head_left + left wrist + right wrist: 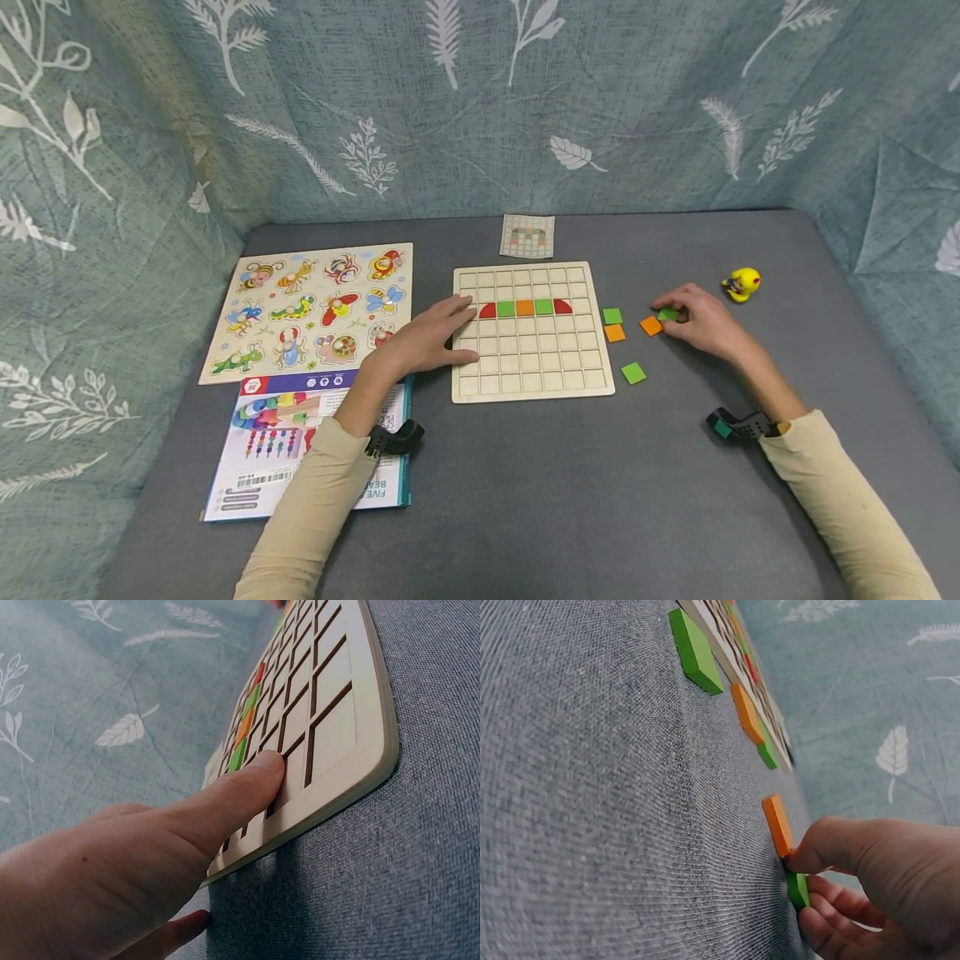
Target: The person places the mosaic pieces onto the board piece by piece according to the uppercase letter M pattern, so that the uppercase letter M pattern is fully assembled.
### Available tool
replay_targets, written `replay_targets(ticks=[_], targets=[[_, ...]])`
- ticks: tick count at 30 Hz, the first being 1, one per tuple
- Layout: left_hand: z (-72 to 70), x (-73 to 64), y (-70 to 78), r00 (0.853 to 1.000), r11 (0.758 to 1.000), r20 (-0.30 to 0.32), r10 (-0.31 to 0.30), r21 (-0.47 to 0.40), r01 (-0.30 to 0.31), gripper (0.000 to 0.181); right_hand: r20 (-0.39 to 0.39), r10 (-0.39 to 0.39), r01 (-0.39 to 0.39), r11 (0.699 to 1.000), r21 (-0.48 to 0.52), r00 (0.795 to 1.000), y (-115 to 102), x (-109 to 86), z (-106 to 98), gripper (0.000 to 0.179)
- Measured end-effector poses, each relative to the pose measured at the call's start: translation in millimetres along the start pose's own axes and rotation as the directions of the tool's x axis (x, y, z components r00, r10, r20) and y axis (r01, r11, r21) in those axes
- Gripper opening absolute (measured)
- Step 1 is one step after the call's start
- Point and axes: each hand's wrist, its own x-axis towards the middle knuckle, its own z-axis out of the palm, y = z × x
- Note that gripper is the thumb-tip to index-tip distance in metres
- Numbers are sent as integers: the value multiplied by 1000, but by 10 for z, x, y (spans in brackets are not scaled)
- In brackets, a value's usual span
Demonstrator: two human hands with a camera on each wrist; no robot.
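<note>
Insect puzzle [364, 284], bugs [340, 309] inset, head view only, nine o'clock from grid board [525, 367], left hand [429, 337] touching board, fingers extended, five coloured pieces [525, 308] slotted in it, right hand [702, 322] at three o'clock, pinching green tile [667, 314].

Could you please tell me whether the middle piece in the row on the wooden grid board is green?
No, the middle piece is orange, sitting between two green squares in the row.

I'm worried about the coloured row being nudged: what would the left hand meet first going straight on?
Likely the red piece at the left end of the row, just ahead of the left hand; whether it would touch or pass over is unclear.
</note>
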Motion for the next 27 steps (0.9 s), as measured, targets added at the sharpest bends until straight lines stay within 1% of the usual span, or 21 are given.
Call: replay_targets(ticks=[8, 11, 16, 20, 27], targets=[[0, -10, 4, 1000, 1000, 3, -4, -5, 4, 80, -43, -47, 44, 997, -58, 998, -16, 3, 43, 27], [-2, -14, 7, 1000, 1000, 4, 0, -5, 0, 81, -76, -70, 65, 995, -71, 995, -25, 7, 53, 25], [-11, -13, 15, 1000, 1000, 2, -1, -7, 1, 81, -139, -91, 81, 994, -77, 986, -67, 20, 56, 19], [-13, -4, 17, 1000, 1000, 5, -8, -9, 8, 81, -160, -101, 92, 994, -64, 982, -128, 23, 57, 18], [-2, 4, 9, 1000, 1000, 3, -5, -6, 5, 80, -197, -192, 185, 981, -51, 961, -213, 48, 102, 18]])
